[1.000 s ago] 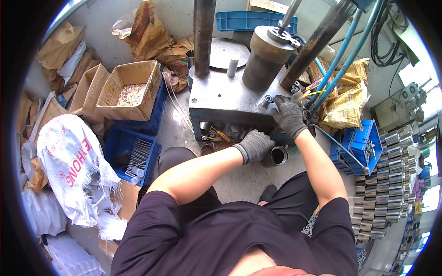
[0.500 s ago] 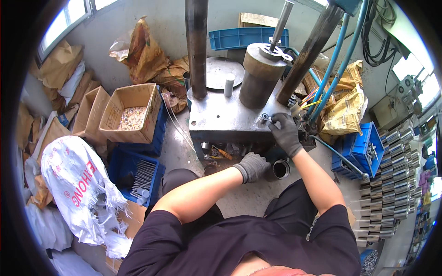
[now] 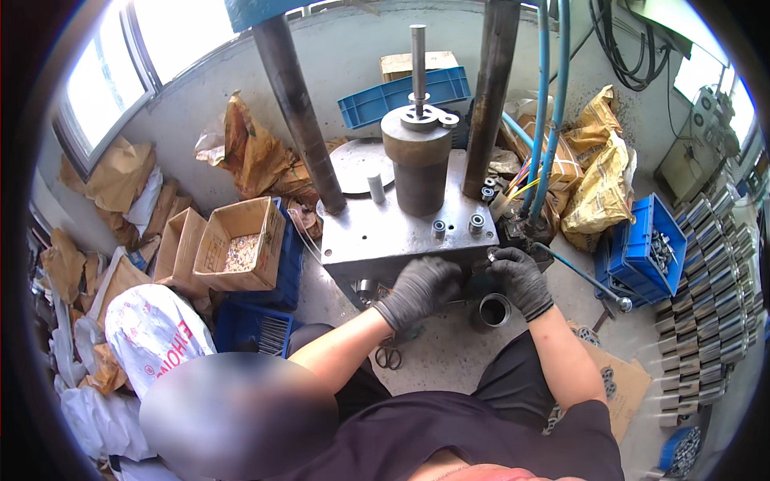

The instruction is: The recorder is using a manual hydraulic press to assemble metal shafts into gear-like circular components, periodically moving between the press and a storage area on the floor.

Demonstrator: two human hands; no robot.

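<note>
Two hands [image 3: 421, 287] [image 3: 523, 282], two columns [image 3: 297, 112] [image 3: 491, 96], one disc [image 3: 353, 167]

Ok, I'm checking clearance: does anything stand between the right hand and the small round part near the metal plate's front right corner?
Nothing visible blocks the way between the right hand and that small round part; only the front edge of the metal plate lies between them.
</note>
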